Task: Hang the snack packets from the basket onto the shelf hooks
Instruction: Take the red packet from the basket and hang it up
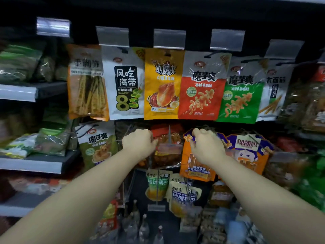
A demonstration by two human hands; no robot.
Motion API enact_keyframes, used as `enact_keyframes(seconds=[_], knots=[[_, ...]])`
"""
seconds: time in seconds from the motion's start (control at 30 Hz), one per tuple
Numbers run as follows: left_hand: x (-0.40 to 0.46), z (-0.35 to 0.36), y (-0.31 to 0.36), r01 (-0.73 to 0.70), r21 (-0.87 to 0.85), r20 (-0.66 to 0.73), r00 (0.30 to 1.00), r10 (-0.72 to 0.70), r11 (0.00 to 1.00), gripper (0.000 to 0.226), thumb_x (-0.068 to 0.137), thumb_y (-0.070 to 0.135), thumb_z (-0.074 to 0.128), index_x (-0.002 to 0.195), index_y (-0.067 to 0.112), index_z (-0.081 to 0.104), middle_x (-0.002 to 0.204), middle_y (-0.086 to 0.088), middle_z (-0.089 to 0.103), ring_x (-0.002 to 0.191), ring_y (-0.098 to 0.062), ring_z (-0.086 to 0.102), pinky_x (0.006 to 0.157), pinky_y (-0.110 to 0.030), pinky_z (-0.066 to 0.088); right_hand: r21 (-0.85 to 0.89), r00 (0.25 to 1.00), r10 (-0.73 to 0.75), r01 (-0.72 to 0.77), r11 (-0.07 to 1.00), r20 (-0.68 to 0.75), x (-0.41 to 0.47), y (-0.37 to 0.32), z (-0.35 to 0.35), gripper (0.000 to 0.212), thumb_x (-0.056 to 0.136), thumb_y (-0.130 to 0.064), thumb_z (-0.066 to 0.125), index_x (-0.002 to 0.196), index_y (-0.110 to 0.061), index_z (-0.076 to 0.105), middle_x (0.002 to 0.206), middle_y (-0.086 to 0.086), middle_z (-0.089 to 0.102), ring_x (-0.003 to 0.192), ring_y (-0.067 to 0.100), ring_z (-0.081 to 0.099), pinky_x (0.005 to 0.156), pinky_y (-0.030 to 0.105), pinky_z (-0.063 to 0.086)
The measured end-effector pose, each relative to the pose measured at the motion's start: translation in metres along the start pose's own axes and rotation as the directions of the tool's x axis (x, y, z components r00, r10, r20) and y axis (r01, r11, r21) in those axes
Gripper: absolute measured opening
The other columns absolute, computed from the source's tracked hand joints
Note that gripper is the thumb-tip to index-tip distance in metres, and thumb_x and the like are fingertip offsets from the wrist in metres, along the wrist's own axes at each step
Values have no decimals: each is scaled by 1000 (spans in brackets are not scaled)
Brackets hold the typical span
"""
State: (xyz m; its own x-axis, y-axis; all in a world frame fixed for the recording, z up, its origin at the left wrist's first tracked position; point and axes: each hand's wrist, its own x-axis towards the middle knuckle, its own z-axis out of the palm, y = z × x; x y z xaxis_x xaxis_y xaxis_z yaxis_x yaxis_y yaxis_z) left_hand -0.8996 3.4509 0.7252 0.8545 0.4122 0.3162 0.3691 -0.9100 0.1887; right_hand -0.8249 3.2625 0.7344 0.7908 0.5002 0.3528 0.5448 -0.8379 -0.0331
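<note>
My right hand [206,147] is closed on the top edge of an orange snack packet with a purple header [195,166], held up in the middle row of hooks. To its left, my left hand [139,143] has its fingers curled and pinching the left edge of a red-brown snack packet [168,152]. That packet hangs behind a metal hook [169,133] with a clear label holder. A second orange and purple packet [249,152] hangs just right of my right hand. The basket is not in view.
The top row holds several hanging packets, among them a yellow one [162,85], a red one [202,95] and a green one [241,101]. Green and white packets [158,184] hang below my hands. Shelves with green bags [21,64] stand at the left.
</note>
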Motion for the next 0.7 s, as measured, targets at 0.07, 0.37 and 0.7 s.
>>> enact_keyframes(seconds=[0.07, 0.37, 0.7], knots=[[-12, 3, -23, -39, 36, 28, 999, 38, 999, 35, 92, 50, 46, 100, 24, 69, 96, -5, 68, 90, -30, 66, 63, -29, 45, 0, 999, 39, -39, 999, 7, -15, -21, 4, 29, 97, -31, 44, 117, -10, 50, 118, 12, 57, 114, 33, 50, 84, 40, 45], [-85, 76, -120, -76, 25, 398, 915, 60, 997, 33, 94, 46, 47, 92, 21, 68, 80, -1, 65, 74, -26, 64, 63, -32, 54, 29, 988, 95, -100, 995, 122, -95, -104, 96, 36, 97, -27, 43, 128, -10, 47, 129, 11, 50, 119, 33, 43, 90, 42, 40], [-217, 293, -184, 44, 95, 741, 665, -100, 995, 29, 91, 34, 44, 93, 18, 67, 85, -3, 64, 80, -27, 64, 64, -31, 50, -39, 711, 71, -61, 997, 699, -218, -126, 308, 42, 95, -21, 44, 136, -10, 39, 133, 11, 50, 125, 31, 42, 99, 41, 37]])
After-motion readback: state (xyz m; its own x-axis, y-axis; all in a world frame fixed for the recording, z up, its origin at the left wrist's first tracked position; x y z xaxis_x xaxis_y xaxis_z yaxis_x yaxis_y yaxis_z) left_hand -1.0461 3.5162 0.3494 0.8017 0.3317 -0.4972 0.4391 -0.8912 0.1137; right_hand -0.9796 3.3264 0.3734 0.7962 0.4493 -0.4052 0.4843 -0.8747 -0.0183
